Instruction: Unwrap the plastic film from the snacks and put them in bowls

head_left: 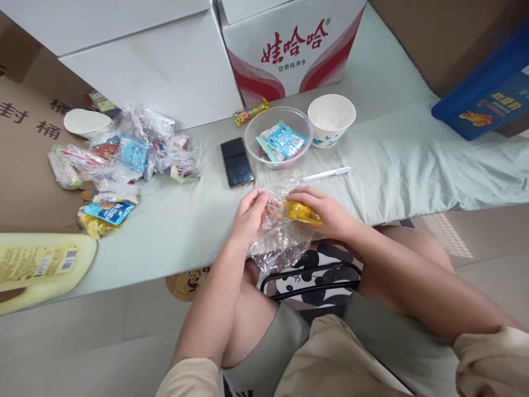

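Note:
At the table's near edge, my left hand pinches the rim of a clear plastic bag, which hangs crumpled over the edge. My right hand is closed around a yellow snack packet at the bag's right side. Whether the packet is partly inside the bag is hard to see. Just beyond my hands lies a white pen. A clear plastic bowl with blue and green packets stands farther back, beside a paper bowl.
Left of the bowl lies a black phone. Several bagged snacks are piled at the left, near a yellow jug. A white carton, a yellow snack stick and a blue container stand or lie toward the back.

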The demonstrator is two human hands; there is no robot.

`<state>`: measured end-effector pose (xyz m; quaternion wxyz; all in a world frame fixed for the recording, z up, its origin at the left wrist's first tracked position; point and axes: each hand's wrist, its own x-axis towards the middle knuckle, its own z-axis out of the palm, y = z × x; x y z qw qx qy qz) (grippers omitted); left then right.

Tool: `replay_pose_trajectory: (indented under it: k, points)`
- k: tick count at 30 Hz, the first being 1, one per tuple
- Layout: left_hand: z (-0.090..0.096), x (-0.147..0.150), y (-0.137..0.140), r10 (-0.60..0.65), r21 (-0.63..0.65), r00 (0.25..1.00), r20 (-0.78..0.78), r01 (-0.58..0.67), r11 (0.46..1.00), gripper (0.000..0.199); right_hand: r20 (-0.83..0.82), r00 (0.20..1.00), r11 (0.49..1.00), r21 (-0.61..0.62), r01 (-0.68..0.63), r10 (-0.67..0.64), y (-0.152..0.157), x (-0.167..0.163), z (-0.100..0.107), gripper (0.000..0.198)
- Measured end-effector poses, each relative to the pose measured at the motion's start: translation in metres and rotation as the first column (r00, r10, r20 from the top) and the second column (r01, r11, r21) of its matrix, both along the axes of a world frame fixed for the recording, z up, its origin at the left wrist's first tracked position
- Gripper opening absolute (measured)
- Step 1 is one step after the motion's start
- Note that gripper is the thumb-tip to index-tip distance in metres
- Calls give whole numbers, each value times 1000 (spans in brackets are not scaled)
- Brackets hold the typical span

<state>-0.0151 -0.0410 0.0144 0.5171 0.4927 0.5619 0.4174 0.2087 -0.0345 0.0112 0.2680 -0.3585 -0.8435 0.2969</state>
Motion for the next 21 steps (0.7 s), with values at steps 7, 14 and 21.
replay_pose_trajectory:
  k: [7, 14, 21]
  points:
    - [-2, -29, 5, 203, 172, 912, -358, -149, 974, 33, -338, 859, 890, -383, 248, -385, 33, -10, 15, 56]
    - [-2, -29, 0, 44, 130, 957, -287, -6, 991, 33, -238, 862, 894, -148, 423, -448, 38, -19, 8, 47]
    - [1, -47, 5, 499, 489, 685, -531, -233, 841, 25, 405, 914, 998, 57, 9, -31, 12, -11, 3, 35]
